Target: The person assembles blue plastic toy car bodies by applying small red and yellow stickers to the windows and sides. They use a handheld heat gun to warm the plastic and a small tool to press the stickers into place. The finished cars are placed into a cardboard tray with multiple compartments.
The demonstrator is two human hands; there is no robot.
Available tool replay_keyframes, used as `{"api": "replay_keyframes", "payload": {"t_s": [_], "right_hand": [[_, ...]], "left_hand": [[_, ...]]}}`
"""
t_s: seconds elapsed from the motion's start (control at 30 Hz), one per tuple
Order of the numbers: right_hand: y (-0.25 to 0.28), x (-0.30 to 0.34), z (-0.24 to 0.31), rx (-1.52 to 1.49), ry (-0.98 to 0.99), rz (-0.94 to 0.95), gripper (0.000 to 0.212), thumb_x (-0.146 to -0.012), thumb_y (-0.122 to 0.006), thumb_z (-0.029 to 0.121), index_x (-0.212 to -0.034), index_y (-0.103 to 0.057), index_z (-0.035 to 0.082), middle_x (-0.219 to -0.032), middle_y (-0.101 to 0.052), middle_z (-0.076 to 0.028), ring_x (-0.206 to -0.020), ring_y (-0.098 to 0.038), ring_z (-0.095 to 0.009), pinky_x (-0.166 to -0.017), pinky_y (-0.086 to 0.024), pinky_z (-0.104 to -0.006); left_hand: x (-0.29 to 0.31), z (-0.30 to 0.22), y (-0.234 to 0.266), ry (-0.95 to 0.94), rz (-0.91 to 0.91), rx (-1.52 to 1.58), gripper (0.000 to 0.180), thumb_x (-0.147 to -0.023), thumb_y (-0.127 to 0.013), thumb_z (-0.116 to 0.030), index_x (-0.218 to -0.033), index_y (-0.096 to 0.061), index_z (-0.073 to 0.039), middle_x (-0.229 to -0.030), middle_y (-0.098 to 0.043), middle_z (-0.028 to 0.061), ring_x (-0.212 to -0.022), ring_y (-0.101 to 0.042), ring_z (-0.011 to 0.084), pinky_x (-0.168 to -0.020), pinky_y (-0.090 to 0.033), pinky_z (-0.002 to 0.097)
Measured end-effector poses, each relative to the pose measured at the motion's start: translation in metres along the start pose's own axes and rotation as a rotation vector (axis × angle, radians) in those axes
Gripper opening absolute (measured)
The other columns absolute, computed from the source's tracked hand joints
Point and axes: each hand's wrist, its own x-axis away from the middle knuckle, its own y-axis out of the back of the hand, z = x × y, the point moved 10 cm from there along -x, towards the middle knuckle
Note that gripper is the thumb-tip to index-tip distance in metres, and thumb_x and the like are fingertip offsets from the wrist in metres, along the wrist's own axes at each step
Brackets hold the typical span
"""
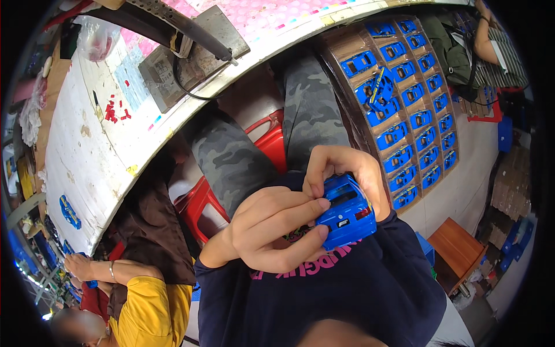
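A blue toy car body [347, 222] is held up in front of my chest, between both hands. My left hand [277, 225] comes from the left side, with its thumb and fingers closed against the car's near left side. My right hand [355, 165] curls round the far and right side, its fingertips bent onto the body. Small red pieces show at the car's right end. Whether the fingers also pinch a tiny part is hidden.
Right of my legs, a brown tray [341, 45] carries rows of blue car bodies, some stacked. The white worktable [81, 133] holds small red parts [115, 111], a metal press-like tool [191, 26] and another blue car [70, 212]. A co-worker in yellow [153, 306] sits at left.
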Motion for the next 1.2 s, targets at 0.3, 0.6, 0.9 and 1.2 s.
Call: {"api": "replay_keyframes", "payload": {"t_s": [0.3, 0.6, 0.9, 1.2], "right_hand": [[0.022, 0.03, -0.054, -0.343, -0.356, -0.331, 0.097, -0.058, -0.07, 0.052, -0.121, -0.022, -0.004, -0.109, -0.043, -0.018, -0.093, -0.052, -0.025, -0.079, -0.043, -0.0326], [0.069, 0.035, -0.046, -0.266, 0.011, -0.67, 0.096, -0.064, -0.07, 0.03, -0.134, -0.007, 0.007, -0.123, -0.036, -0.02, -0.081, -0.057, -0.03, -0.066, -0.051, -0.0376], [0.101, 0.013, -0.014, 0.254, 0.045, -0.93, 0.058, -0.076, -0.053, -0.01, -0.124, -0.024, 0.004, -0.103, -0.049, -0.012, -0.074, -0.058, -0.017, -0.054, -0.051, -0.0241], [0.092, -0.01, 0.041, 0.915, 0.158, -0.963, 0.058, -0.063, -0.071, 0.004, -0.112, -0.042, -0.003, -0.104, -0.051, -0.011, -0.096, -0.053, -0.017, -0.08, -0.044, -0.0277]], "left_hand": [[0.026, 0.053, 0.015, 0.484, 0.031, 0.023, 0.039, -0.055, -0.077, -0.008, -0.083, -0.051, 0.001, -0.076, -0.057, 0.0145, -0.064, -0.057, 0.0234, -0.056, -0.046, 0.0307], [0.122, 0.128, 0.033, 1.192, -0.428, 0.113, 0.014, -0.082, -0.055, -0.006, -0.084, -0.041, -0.002, -0.078, -0.053, 0.0058, -0.067, -0.046, 0.0073, -0.064, -0.038, 0.0186], [0.095, 0.143, 0.03, 1.103, -0.531, 0.16, 0.027, -0.091, -0.037, -0.025, -0.096, -0.046, 0.0, -0.072, -0.05, 0.0054, -0.067, -0.047, 0.01, -0.064, -0.038, 0.0232], [0.069, 0.152, 0.032, 1.02, -0.619, 0.384, 0.046, -0.09, -0.027, -0.032, -0.109, -0.043, 0.006, -0.066, -0.038, 0.0018, -0.064, -0.036, 0.0109, -0.06, -0.03, 0.023]]}}
